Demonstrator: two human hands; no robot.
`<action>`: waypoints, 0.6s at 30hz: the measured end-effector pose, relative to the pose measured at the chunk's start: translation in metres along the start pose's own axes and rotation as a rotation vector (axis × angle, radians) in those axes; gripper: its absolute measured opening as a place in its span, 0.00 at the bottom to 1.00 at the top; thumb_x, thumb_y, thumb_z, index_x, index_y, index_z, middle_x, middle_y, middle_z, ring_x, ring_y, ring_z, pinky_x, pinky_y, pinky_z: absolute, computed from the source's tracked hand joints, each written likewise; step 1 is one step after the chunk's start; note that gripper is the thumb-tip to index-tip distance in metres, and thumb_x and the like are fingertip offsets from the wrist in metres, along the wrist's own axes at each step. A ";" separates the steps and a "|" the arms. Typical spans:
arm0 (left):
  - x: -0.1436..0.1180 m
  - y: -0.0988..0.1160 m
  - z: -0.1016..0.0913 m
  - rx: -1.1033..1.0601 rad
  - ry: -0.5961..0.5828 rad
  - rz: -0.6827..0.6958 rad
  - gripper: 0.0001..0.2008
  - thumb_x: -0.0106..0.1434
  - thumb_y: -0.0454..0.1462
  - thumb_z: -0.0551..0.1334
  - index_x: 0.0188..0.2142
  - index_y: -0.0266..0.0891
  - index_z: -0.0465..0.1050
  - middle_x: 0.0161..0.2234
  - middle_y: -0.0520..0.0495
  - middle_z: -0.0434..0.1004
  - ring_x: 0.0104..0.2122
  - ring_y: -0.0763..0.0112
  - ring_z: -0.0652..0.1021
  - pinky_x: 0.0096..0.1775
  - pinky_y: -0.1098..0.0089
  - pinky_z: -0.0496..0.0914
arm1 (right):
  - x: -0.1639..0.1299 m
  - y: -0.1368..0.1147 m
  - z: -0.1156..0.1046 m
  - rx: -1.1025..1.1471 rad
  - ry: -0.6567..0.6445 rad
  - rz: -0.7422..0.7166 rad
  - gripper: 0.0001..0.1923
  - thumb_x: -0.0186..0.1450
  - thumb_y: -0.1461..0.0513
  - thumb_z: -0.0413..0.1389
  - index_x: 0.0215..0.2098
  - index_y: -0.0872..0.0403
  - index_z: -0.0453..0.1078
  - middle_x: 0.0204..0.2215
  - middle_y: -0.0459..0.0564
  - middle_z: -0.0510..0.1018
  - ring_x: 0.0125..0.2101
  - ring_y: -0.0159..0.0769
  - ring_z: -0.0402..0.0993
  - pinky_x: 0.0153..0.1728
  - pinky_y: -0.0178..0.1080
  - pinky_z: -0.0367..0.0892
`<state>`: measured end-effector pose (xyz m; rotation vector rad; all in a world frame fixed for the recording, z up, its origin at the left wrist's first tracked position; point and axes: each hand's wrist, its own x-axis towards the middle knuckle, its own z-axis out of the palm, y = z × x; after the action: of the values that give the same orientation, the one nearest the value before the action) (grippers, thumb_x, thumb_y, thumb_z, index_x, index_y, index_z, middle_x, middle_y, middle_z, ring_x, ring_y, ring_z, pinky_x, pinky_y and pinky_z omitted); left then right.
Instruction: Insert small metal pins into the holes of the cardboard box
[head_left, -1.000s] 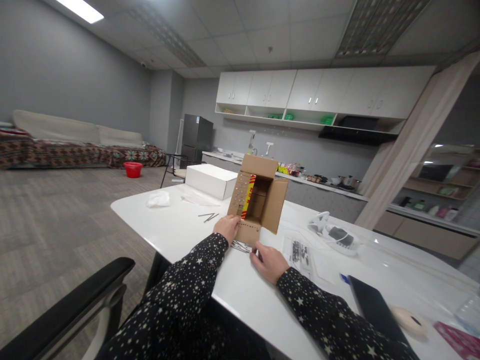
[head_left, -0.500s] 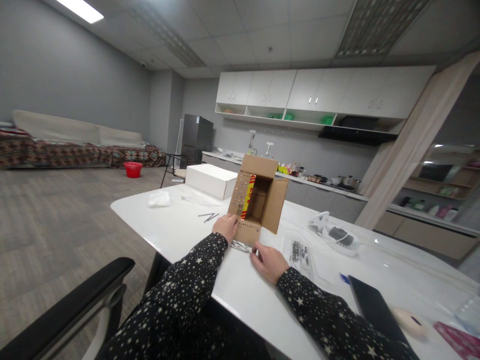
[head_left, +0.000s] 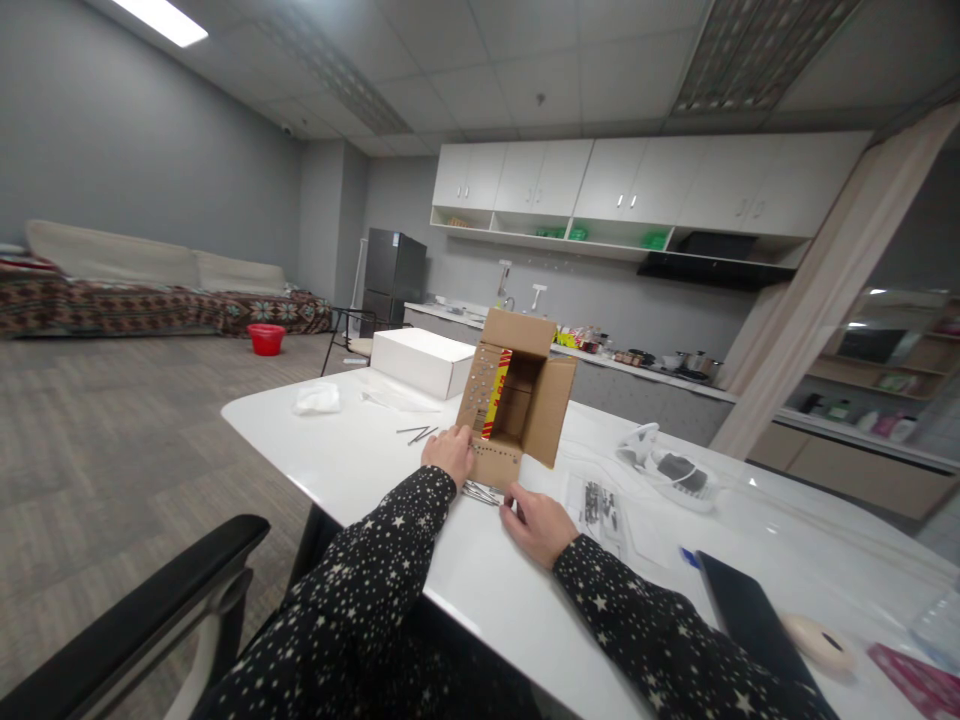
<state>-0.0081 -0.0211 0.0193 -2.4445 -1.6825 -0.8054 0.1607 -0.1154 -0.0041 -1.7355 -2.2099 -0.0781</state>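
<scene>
From my remote seat I see the cardboard box [head_left: 514, 400] lying on its side on the white table [head_left: 375, 455], its open mouth turned toward me and its flaps splayed, a red and yellow strip running down the left flap. My left hand [head_left: 450, 455] rests at about 7 o'clock from the box, its fingers laid against the lower left flap; I cannot tell whether they grip the flap or only press on it. My right hand [head_left: 536, 522] lies on the tabletop at about 5 o'clock from the box, just beside the lower flap, fingers loosely curled and holding nothing that I can make out. Between the two hands, at 6 o'clock under the box edge, lies a small heap of nails [head_left: 480, 491]. A few more loose nails [head_left: 418, 433] sit at 9 o'clock from the box. A white box [head_left: 421, 362] stands at 10 o'clock behind it, and a clear packet [head_left: 600, 505] of dark small parts lies at 4 o'clock, near my right hand.
</scene>
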 end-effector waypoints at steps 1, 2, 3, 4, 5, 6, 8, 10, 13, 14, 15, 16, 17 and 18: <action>0.000 0.000 -0.001 0.011 0.004 -0.012 0.09 0.62 0.35 0.53 0.42 0.39 0.66 0.43 0.41 0.73 0.44 0.62 0.74 0.45 0.62 0.64 | 0.000 0.000 0.000 0.003 0.002 0.000 0.07 0.66 0.59 0.47 0.36 0.52 0.65 0.24 0.44 0.74 0.25 0.31 0.67 0.27 0.33 0.49; -0.001 0.001 -0.001 0.021 0.008 -0.026 0.10 0.61 0.35 0.53 0.42 0.39 0.65 0.43 0.41 0.73 0.44 0.61 0.74 0.46 0.61 0.64 | 0.000 0.000 0.000 0.006 0.004 -0.001 0.07 0.66 0.59 0.47 0.36 0.52 0.65 0.24 0.44 0.73 0.25 0.31 0.67 0.27 0.33 0.49; -0.001 0.000 0.000 0.030 0.008 -0.041 0.10 0.61 0.35 0.53 0.43 0.38 0.65 0.44 0.40 0.73 0.44 0.60 0.73 0.46 0.60 0.64 | 0.000 0.000 0.000 0.010 0.005 -0.003 0.07 0.66 0.59 0.47 0.36 0.52 0.65 0.24 0.44 0.73 0.25 0.31 0.67 0.27 0.33 0.49; 0.000 0.000 0.000 0.038 0.006 -0.059 0.11 0.60 0.34 0.53 0.43 0.38 0.65 0.44 0.40 0.72 0.45 0.60 0.73 0.46 0.60 0.64 | 0.000 0.000 0.000 0.013 0.006 -0.005 0.07 0.66 0.59 0.47 0.36 0.52 0.65 0.24 0.44 0.73 0.25 0.31 0.67 0.27 0.33 0.49; 0.000 -0.001 0.001 0.043 -0.001 -0.077 0.12 0.60 0.34 0.53 0.44 0.38 0.64 0.44 0.39 0.72 0.45 0.60 0.73 0.46 0.59 0.64 | 0.000 -0.001 0.000 0.016 0.006 -0.006 0.07 0.66 0.60 0.47 0.36 0.52 0.65 0.24 0.44 0.73 0.25 0.31 0.67 0.27 0.33 0.49; 0.001 -0.002 0.003 0.047 -0.009 -0.092 0.12 0.60 0.34 0.53 0.44 0.38 0.64 0.44 0.39 0.72 0.46 0.59 0.73 0.47 0.59 0.64 | 0.000 -0.001 -0.001 0.017 0.007 -0.007 0.07 0.66 0.60 0.47 0.36 0.52 0.65 0.24 0.44 0.73 0.25 0.31 0.67 0.27 0.33 0.50; 0.002 -0.003 0.005 0.053 -0.023 -0.116 0.13 0.59 0.34 0.54 0.45 0.38 0.63 0.45 0.38 0.72 0.46 0.59 0.73 0.47 0.59 0.63 | 0.000 -0.001 -0.001 0.014 0.005 -0.008 0.07 0.65 0.60 0.47 0.36 0.52 0.65 0.24 0.44 0.73 0.26 0.31 0.67 0.28 0.33 0.50; 0.002 -0.004 0.006 0.052 -0.021 -0.124 0.14 0.58 0.35 0.54 0.45 0.38 0.63 0.44 0.38 0.72 0.46 0.59 0.72 0.47 0.59 0.63 | 0.000 -0.001 -0.001 0.008 0.002 -0.004 0.07 0.66 0.60 0.47 0.36 0.52 0.66 0.24 0.44 0.73 0.26 0.31 0.67 0.28 0.33 0.50; 0.002 -0.003 0.006 0.014 0.007 -0.068 0.12 0.58 0.35 0.54 0.43 0.38 0.64 0.43 0.41 0.72 0.45 0.61 0.73 0.46 0.61 0.64 | 0.000 -0.001 -0.001 0.002 -0.003 0.004 0.07 0.66 0.59 0.47 0.36 0.52 0.66 0.24 0.44 0.74 0.26 0.31 0.67 0.27 0.33 0.50; 0.001 -0.002 0.005 -0.011 0.016 -0.024 0.11 0.58 0.35 0.54 0.42 0.39 0.64 0.42 0.42 0.72 0.44 0.62 0.73 0.46 0.62 0.64 | 0.000 -0.001 -0.001 0.001 -0.003 0.005 0.07 0.66 0.59 0.47 0.36 0.52 0.66 0.24 0.44 0.74 0.26 0.31 0.67 0.27 0.33 0.50; 0.000 -0.001 0.004 -0.040 0.018 0.030 0.10 0.58 0.34 0.54 0.41 0.39 0.65 0.41 0.43 0.73 0.43 0.63 0.73 0.45 0.63 0.64 | 0.000 0.000 -0.001 0.001 -0.002 0.004 0.07 0.66 0.59 0.47 0.36 0.52 0.66 0.24 0.44 0.74 0.25 0.31 0.67 0.27 0.33 0.50; -0.001 0.000 0.004 -0.070 0.012 0.092 0.10 0.57 0.34 0.54 0.40 0.40 0.65 0.40 0.44 0.73 0.42 0.63 0.73 0.45 0.63 0.64 | 0.000 0.000 0.000 0.000 0.000 0.003 0.07 0.66 0.59 0.48 0.36 0.52 0.66 0.24 0.44 0.73 0.25 0.31 0.67 0.27 0.33 0.50; -0.002 0.001 0.004 -0.100 -0.006 0.162 0.09 0.57 0.34 0.54 0.38 0.40 0.66 0.39 0.45 0.73 0.41 0.64 0.74 0.44 0.64 0.65 | 0.000 0.000 0.000 -0.001 0.003 0.001 0.07 0.66 0.59 0.48 0.36 0.52 0.65 0.24 0.44 0.73 0.25 0.31 0.67 0.27 0.33 0.50; -0.003 0.003 0.003 -0.123 -0.036 0.239 0.08 0.56 0.34 0.55 0.37 0.40 0.67 0.38 0.45 0.74 0.41 0.64 0.74 0.44 0.65 0.65 | 0.000 0.000 0.000 -0.001 0.005 -0.002 0.07 0.66 0.60 0.48 0.36 0.52 0.65 0.24 0.44 0.73 0.25 0.31 0.66 0.27 0.33 0.50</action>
<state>-0.0055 -0.0239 0.0155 -2.6892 -1.3518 -0.8591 0.1610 -0.1152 -0.0045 -1.7320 -2.2084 -0.0840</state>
